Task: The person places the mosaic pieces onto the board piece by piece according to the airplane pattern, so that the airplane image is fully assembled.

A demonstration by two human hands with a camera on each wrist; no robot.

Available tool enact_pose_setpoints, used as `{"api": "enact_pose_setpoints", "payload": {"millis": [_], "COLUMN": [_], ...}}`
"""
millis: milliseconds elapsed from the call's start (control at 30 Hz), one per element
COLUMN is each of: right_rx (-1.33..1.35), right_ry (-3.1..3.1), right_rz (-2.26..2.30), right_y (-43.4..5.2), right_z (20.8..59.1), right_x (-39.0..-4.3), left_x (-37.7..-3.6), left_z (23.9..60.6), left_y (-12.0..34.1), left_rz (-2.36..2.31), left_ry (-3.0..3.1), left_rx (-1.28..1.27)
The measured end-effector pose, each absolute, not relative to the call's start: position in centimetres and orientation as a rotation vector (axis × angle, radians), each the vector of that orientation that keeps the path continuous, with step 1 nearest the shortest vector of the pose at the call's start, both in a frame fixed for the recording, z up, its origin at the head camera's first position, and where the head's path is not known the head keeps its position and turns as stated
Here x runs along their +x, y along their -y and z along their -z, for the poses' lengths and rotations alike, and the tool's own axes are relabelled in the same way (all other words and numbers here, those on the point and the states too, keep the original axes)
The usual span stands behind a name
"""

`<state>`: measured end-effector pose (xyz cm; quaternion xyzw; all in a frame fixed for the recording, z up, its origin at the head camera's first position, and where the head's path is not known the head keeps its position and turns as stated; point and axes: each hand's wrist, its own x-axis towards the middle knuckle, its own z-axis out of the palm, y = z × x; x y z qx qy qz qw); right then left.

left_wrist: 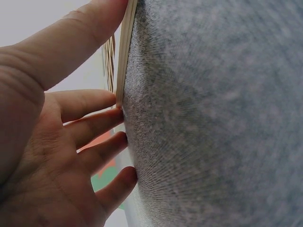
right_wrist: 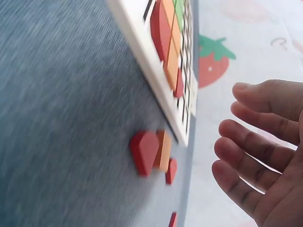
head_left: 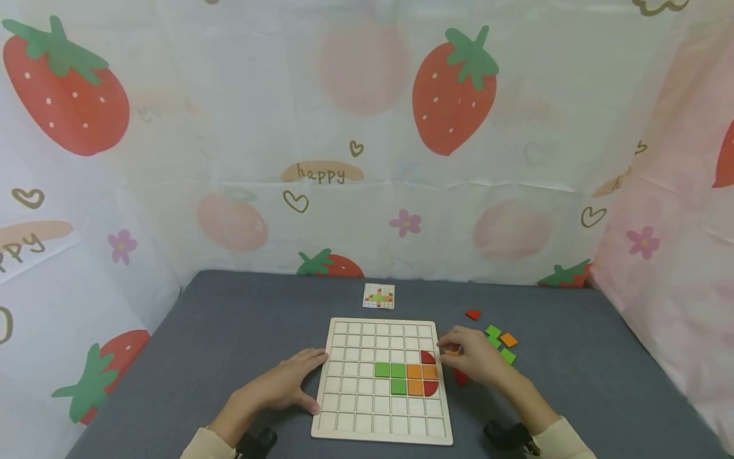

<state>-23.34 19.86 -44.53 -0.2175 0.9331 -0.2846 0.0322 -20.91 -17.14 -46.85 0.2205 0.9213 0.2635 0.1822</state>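
Note:
A pale wooden grid board (head_left: 350,404) lies on the dark cloth. Set into its right half are green squares (head_left: 382,370), orange squares (head_left: 415,387) and two red rounded-corner pieces (head_left: 431,388). My left hand (head_left: 289,380) rests at the board's left edge, thumb and fingers spread and fairly straight. Just off the right edge hovers my right hand (head_left: 474,357), its fingers loosely bent with nothing between them in the right wrist view. Below it on the cloth lie an orange tile (right_wrist: 162,150) and red pieces (right_wrist: 145,151).
Behind the board lies a small pattern card (head_left: 378,296). Loose green tiles (head_left: 508,356), an orange tile (head_left: 508,340) and a red piece (head_left: 473,314) are scattered to the right. A strawberry-print curtain (head_left: 367,127) encloses the back and sides of the table.

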Motion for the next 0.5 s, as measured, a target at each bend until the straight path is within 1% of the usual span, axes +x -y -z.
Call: {"api": "enact_pose_setpoints", "payload": {"millis": [267,500], "right_rx": [-0.497,-0.416], "right_ry": [-2.871,-2.964], "right_rz": [0.914,0.788], "right_y": [-22.3,-24.3], "right_z": [44.9,45.5], "right_x": [-23.0,-22.7], "left_x": [-21.0,-21.0], "left_z": [46.9,46.9], "left_y": [17.2,17.3], "left_rz": [-0.754,-0.769], "left_ry": [-2.590,-2.581], "left_rx": [0.619,0.632]}}
